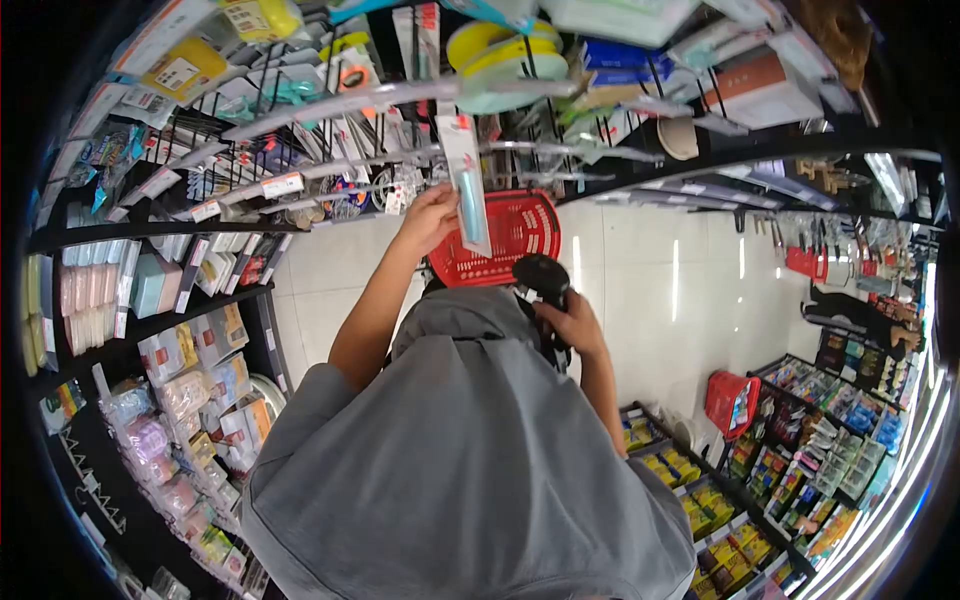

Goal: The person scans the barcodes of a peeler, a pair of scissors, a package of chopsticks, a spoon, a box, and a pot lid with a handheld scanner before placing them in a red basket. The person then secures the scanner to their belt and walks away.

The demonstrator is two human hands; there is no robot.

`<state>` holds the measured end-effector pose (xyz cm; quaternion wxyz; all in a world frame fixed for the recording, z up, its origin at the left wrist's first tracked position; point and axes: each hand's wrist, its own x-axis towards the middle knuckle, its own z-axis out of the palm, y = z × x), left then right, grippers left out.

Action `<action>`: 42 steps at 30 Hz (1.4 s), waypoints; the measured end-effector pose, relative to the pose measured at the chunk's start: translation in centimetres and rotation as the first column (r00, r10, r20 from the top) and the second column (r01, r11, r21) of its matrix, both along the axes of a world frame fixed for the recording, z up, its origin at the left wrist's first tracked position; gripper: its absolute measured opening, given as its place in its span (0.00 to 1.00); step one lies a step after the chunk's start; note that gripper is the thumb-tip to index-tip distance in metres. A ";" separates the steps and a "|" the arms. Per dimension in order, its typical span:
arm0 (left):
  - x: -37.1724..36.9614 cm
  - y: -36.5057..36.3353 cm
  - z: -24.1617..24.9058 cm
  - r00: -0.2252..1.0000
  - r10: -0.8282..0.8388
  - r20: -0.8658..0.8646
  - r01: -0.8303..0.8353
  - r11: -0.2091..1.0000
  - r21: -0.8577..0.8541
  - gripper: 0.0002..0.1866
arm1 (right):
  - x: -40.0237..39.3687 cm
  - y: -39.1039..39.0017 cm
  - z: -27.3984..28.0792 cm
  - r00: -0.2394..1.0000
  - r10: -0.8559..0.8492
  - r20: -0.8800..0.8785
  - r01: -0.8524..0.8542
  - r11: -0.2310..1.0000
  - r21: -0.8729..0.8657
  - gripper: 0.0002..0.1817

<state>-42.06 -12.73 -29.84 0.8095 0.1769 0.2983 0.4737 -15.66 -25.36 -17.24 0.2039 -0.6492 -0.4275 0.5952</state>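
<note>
My left hand [430, 220] is closed on the edge of a long, narrow blister pack [463, 150], held upright in front of the shelf. Through its clear lower part shows a teal handle; the tool itself is too blurred to name. My right hand [575, 322] grips a black handheld scanner [541, 274] by its handle, head pointing forward and to the left. Behind and below the pack is a red shopping basket [530, 225], partly covered by the pack and my grey shirt.
Hooks and price rails with hanging kitchen goods [280, 90] run across the front. Shelves of packaged goods [180, 380] stand on the left. At right are another red basket [732, 404], low shelves with yellow packs [725, 540], and a person in dark clothing [850, 312]. The floor [640, 270] is pale tile.
</note>
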 end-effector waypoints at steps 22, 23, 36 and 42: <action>5.9 -0.3 6.8 0.324 -0.191 0.926 0.164 0.976 0.143 0.12 | -0.1 1.5 8.0 0.912 0.313 -0.264 -0.287 0.949 0.133 0.13; 5.8 -0.2 6.7 0.326 -0.199 0.924 0.170 0.974 0.150 0.12 | -0.3 1.6 7.9 0.916 0.309 -0.255 -0.294 0.951 0.093 0.14; 4.3 -0.1 5.5 0.623 -0.133 0.771 0.178 0.984 0.026 0.11 | -2.2 1.7 7.1 0.942 0.321 -0.097 -0.300 0.936 0.187 0.19; -1.6 -2.5 1.2 0.383 0.258 -0.887 0.004 0.960 0.281 0.10 | 0.1 1.1 4.9 0.968 0.153 -0.196 -0.125 0.981 0.148 0.16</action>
